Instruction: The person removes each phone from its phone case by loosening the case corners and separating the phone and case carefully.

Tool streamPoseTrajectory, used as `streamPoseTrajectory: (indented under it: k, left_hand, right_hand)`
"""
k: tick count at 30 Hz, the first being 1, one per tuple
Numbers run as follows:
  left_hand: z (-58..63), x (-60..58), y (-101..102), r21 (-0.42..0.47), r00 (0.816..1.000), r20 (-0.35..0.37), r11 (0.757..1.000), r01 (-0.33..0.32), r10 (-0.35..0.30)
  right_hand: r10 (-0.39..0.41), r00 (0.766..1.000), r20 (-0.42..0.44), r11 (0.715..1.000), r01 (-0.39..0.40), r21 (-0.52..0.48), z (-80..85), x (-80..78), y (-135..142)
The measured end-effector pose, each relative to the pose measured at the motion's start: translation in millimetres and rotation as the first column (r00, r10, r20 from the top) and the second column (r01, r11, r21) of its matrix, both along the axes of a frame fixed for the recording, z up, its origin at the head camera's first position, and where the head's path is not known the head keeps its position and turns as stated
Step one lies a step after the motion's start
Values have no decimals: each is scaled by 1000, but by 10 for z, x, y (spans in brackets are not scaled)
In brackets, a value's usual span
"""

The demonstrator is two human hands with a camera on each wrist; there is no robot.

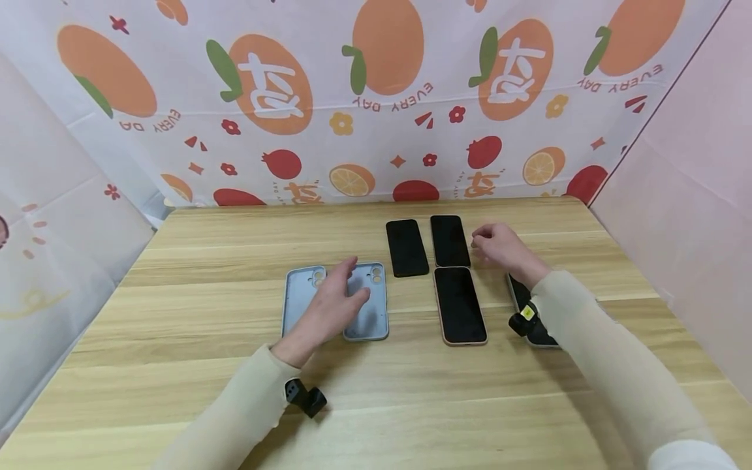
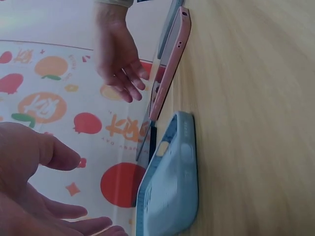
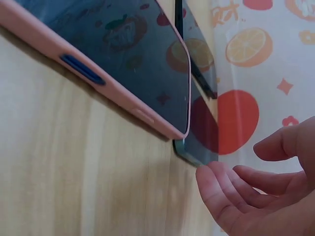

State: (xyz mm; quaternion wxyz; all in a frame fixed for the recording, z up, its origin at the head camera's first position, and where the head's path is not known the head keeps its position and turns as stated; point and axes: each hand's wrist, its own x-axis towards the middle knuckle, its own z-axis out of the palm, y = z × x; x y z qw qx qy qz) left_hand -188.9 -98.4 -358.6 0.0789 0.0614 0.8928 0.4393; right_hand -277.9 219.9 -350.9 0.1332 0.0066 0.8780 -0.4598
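Note:
My left hand (image 1: 333,305) hovers over two light blue phone cases, the left one (image 1: 297,297) and the right one (image 1: 371,316), which lie with their hollow sides up. In the left wrist view its thumb and fingers are spread, apart from the blue case (image 2: 170,189). My right hand (image 1: 504,248) is beside the right-hand black phone (image 1: 450,240) at the back. Its fingers are relaxed, with fingertips close to that phone's edge (image 3: 189,153); I cannot tell whether they touch. Another black phone (image 1: 407,248) lies to the left. A phone in a pink case (image 1: 460,305) lies in front.
Another phone in a pale case (image 1: 520,294) lies under my right forearm, partly hidden. All rest on a wooden table (image 1: 194,313). A fruit-printed cloth (image 1: 317,150) hangs behind the back edge, and pale cloth walls (image 1: 693,176) stand at the sides.

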Motion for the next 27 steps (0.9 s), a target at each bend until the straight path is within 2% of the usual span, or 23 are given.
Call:
streamPoseTrajectory:
  k: [5, 11, 15, 18, 22, 27]
  left_hand:
    - [6, -27, 76, 42, 1000, -17, 999, 11, -10]
    - [7, -59, 193, 135, 998, 48, 990, 44, -51]
    - [1, -72, 287, 175, 994, 77, 983, 61, -75]
    - [-7, -81, 362, 174, 992, 85, 982, 80, -95]
    - [-24, -84, 478, 215, 982, 129, 971, 105, -135]
    - [-51, -86, 617, 254, 966, 190, 959, 126, -177]
  right_hand:
    - [26, 999, -20, 999, -26, -36, 31, 107, -12]
    - [50, 999, -7, 997, -51, -63, 56, 252, -8]
    - [93, 996, 7, 995, -92, -42, 34, 345, 8]
    - [145, 989, 5, 989, -145, 29, -6, 400, 17]
    - [188, 982, 32, 979, -190, 70, -72, 457, 7]
    - [184, 981, 66, 982, -187, 34, -113, 520, 11]
